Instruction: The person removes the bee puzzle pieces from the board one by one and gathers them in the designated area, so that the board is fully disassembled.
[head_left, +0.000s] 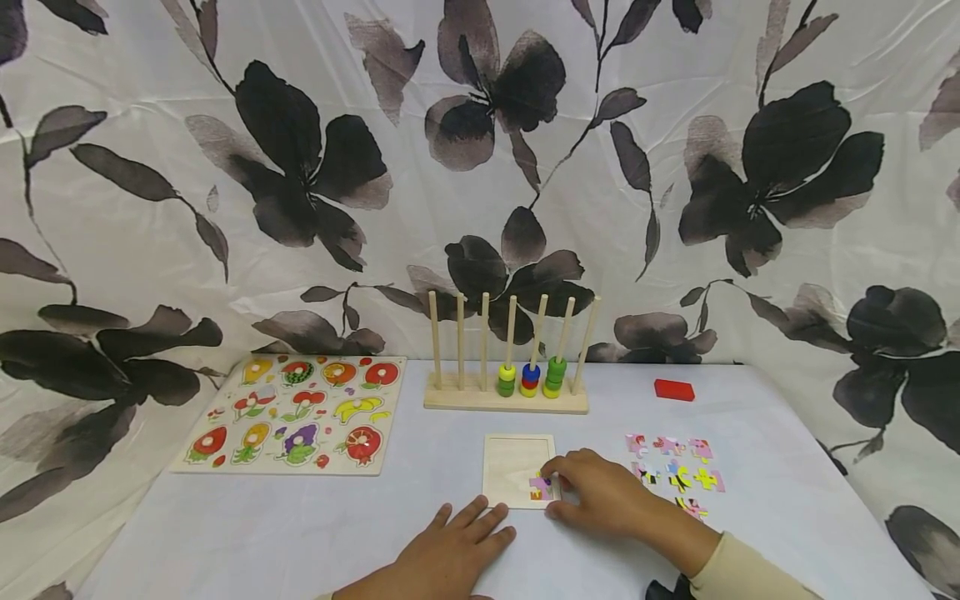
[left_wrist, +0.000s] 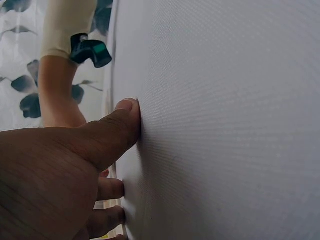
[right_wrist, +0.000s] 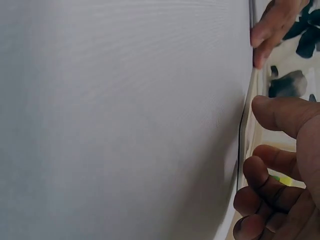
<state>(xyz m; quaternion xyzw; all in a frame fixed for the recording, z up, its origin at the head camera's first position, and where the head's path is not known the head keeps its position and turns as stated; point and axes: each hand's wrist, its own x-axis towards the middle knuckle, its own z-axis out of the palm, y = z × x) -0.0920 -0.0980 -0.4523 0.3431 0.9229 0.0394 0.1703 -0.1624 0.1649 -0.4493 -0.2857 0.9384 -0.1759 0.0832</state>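
A small square wooden puzzle tray (head_left: pixel 517 454) lies flat on the table in the head view. Pink jigsaw pieces (head_left: pixel 537 493) sit in its lower right corner. My right hand (head_left: pixel 600 493) reaches over that corner, fingertips on the pieces and thumb by the tray's edge. In the right wrist view, its thumb (right_wrist: pixel 280 116) stands apart from the bent fingers. My left hand (head_left: pixel 453 552) rests palm down with spread fingers, fingertips right at the tray's near edge. The left wrist view shows its thumb (left_wrist: pixel 122 125) touching the tablecloth.
Several loose jigsaw pieces (head_left: pixel 678 477) lie right of the tray, partly behind my right forearm. A wooden peg stand (head_left: pixel 450 400) with coloured beads is at the back. The fruit puzzle board (head_left: pixel 285 468) lies at left, and a red block (head_left: pixel 674 390) at back right.
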